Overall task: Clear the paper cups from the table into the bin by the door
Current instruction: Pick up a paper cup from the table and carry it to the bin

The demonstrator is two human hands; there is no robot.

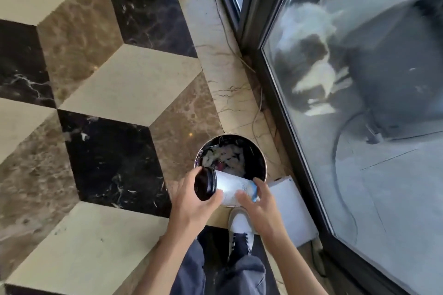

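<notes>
Paper cup (231, 185) sideways over bin (262, 160) — left hand (191, 201) fingers clamped on lid end, right hand (257, 203) on base.

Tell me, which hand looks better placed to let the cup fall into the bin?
Probably the right hand: it holds the paper cup at its base, nearest the bin opening. The left hand grips the black-lidded end, farther back from the opening.

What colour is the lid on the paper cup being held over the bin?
Glossy black lid, seen in the head view.

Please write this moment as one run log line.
left hand: holds cup lid end | right hand: holds base | cup: tilted over bin
</notes>
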